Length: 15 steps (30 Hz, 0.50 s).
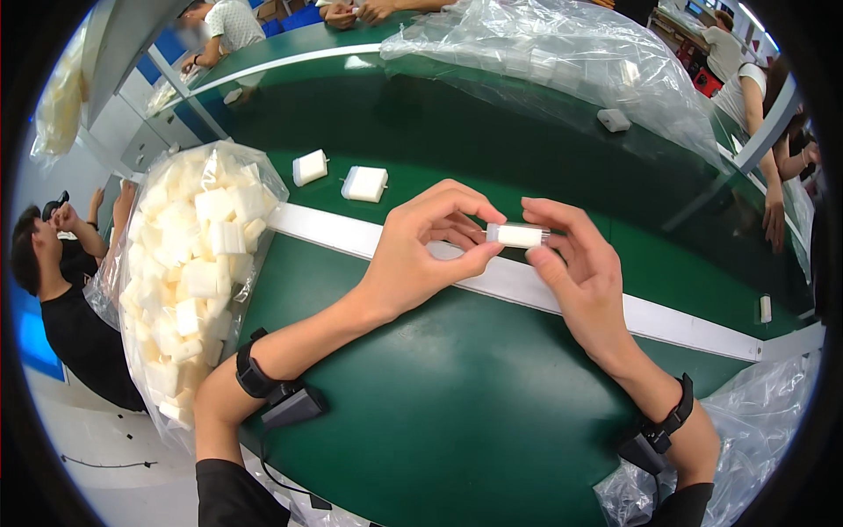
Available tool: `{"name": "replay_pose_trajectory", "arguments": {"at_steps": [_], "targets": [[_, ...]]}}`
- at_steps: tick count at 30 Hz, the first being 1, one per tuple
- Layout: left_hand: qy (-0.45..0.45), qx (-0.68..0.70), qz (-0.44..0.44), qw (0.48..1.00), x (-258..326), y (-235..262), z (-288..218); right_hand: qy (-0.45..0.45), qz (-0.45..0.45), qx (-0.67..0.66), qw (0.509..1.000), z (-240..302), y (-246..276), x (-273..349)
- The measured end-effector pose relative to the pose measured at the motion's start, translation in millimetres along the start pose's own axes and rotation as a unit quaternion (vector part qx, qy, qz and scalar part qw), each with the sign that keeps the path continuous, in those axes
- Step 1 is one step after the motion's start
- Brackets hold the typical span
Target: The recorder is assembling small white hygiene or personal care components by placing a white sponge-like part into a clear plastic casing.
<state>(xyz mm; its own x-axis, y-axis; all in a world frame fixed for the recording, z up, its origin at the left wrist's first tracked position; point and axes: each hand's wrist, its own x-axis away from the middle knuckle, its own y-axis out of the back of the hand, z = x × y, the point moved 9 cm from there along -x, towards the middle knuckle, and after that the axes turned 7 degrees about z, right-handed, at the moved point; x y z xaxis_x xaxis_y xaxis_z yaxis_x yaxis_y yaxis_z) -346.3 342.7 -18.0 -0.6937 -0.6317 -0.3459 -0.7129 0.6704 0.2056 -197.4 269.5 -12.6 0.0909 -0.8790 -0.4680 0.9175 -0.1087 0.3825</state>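
A small white charger plug (520,235) lies level between my two hands, above the white rail. My left hand (428,235) pinches its left end between thumb and index finger, the other fingers curled behind. At the right end, the thumb and fingers of my right hand (575,268) close around it. A thin pin sticks out at the left, and a clear cover seems to sit at the right end. Two similar white charger plugs, one (310,168) beside the other (364,184), lie on the dark green belt beyond my left hand, pins showing.
A clear bag (198,272) full of white blocks stands at my left. Across the green table (421,404) runs a white rail (685,329). Large clear plastic bags (562,53) lie at the far side, another (755,422) at my right. People work around the belt.
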Motion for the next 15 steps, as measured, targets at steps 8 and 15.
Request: {"name": "replay_pose_trajectory", "arguments": {"at_steps": [8, 15], "targets": [[-0.016, 0.082, -0.036, 0.996, 0, -1, -7, -0.129, -0.001, -0.249, 0.960, -18, -5, 3], [0.070, 0.101, -0.019, 0.992, 0, 2, 10, -0.117, 0.006, -0.231, 0.966, -18, -7, 4]]}}
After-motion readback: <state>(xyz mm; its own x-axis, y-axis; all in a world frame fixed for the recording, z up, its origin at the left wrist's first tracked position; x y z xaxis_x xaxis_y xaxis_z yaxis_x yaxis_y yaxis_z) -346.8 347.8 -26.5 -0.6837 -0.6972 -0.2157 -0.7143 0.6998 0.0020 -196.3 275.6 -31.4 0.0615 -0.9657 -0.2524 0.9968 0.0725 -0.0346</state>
